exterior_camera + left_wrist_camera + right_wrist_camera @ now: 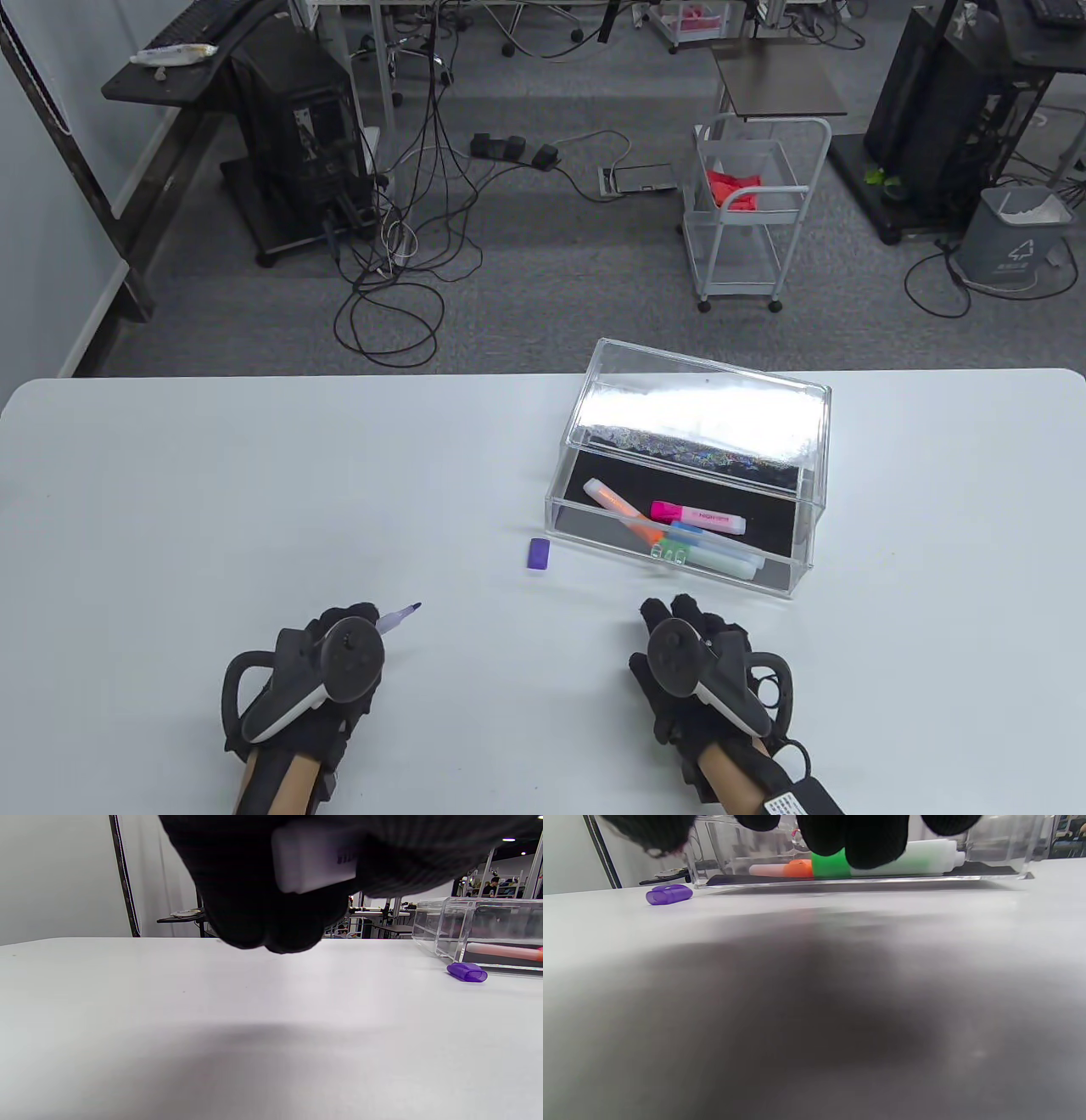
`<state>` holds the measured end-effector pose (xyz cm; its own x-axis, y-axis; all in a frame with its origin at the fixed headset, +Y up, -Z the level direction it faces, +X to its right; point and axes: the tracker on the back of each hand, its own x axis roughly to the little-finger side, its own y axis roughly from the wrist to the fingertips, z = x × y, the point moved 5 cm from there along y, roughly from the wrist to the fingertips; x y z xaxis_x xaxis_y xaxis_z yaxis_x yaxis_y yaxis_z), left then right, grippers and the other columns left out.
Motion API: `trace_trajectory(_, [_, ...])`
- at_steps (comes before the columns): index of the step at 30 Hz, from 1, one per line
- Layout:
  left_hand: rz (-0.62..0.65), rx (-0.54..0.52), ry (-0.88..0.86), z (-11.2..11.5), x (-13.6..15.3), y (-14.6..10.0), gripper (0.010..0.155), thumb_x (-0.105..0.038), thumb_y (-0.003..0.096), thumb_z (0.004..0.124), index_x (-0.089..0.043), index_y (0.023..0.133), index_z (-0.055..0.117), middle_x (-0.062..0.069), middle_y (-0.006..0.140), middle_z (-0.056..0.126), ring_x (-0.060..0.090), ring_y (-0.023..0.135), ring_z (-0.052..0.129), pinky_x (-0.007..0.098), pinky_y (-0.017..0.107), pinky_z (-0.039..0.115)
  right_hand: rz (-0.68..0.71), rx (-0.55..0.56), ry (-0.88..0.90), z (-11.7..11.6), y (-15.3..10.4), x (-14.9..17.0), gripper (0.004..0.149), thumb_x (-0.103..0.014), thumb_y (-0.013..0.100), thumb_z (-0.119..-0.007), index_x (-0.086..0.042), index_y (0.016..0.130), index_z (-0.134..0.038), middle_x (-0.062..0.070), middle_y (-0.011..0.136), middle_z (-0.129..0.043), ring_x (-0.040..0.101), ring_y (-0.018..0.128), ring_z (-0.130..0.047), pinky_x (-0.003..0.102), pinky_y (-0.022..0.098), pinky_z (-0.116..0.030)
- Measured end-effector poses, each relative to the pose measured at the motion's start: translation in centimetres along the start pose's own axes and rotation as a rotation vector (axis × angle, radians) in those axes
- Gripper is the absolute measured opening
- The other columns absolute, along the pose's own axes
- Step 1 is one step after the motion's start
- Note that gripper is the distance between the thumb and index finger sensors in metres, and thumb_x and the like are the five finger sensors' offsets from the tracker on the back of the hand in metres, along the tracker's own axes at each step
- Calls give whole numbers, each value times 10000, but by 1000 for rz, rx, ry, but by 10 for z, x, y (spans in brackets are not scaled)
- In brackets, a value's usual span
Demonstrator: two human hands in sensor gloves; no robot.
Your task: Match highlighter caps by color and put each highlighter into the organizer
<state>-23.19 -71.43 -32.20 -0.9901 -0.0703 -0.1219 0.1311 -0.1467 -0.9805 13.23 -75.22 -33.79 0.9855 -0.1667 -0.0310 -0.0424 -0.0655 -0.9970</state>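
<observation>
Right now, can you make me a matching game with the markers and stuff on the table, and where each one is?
Things:
1. purple cap
2. purple highlighter
3. pink highlighter
4. right hand

Places:
A. inside the clear organizer
B. held in the left hand, tip uncapped
C. lying on the table just outside the organizer's left front corner
D. over the table in front of the organizer, holding nothing

Pairs: 1-C, 2-B, 3-A, 4-D
</observation>
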Motion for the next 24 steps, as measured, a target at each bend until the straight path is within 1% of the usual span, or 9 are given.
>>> trace_trajectory(2, [-23,19,-13,6,4,1,563,-444,615,715,-198,1090,540,43,1027,732,204,827,996,391,656,907,9,-16,53,3,4,-8,676,-488,420,-754,-284,1020,-520,153,1070,-615,377,875,-777,652,654,-575])
trace_trajectory(5, [-40,30,-3,12,6,2,564,-447,614,712,-199,1091,539,42,1028,732,202,827,996,390,656,906,26,-15,78,9,12,-22,665,-477,423,-767,-274,1016,-547,169,1038,-678,368,825,-835,644,631,-619])
trace_trajectory(8, [-54,28,-11,13,9,1,564,-447,616,710,-200,1092,537,42,1030,730,204,827,995,388,658,904,31,-45,50,9,30,-44,656,-481,426,-771,-287,1015,-558,165,1029,-703,359,807,-860,636,622,-642])
trace_trajectory(10, [-60,24,-24,12,11,0,563,-446,616,710,-200,1092,538,42,1032,729,205,828,993,390,657,903,19,-43,45,8,45,-59,657,-476,423,-776,-289,1014,-560,165,1026,-706,360,803,-865,638,620,-642])
trace_trajectory(11, [-64,21,-22,12,14,-1,563,-447,617,709,-202,1093,537,41,1034,728,205,830,992,389,658,903,15,-36,31,6,55,-72,652,-474,422,-778,-291,1011,-566,166,1022,-714,360,799,-868,639,617,-644])
trace_trajectory(15, [-83,21,-42,14,24,-4,562,-447,617,708,-202,1093,537,43,1034,727,207,828,992,391,658,900,-4,-40,-42,-3,77,-104,656,-481,421,-779,-311,1014,-557,165,1026,-711,359,800,-873,636,617,-649])
trace_trajectory(18, [-100,34,-54,17,31,-5,563,-447,617,708,-202,1094,536,43,1037,724,206,829,991,392,658,899,-25,-2,-140,-8,95,-127,649,-485,418,-781,-331,1011,-566,164,1021,-721,358,794,-880,635,615,-652])
trace_trajectory(21, [-109,40,-59,19,35,-4,563,-447,617,708,-201,1094,537,44,1037,724,207,827,991,392,657,899,-54,13,-219,-12,106,-139,646,-492,415,-780,-337,1008,-573,166,1005,-745,351,776,-896,629,609,-664])
trace_trajectory(24, [-114,44,-63,20,38,-3,563,-447,617,708,-201,1094,536,44,1037,725,207,826,992,392,656,899,-87,-9,-298,-20,118,-148,648,-503,416,-776,-343,1008,-569,162,994,-759,344,764,-906,623,607,-672])
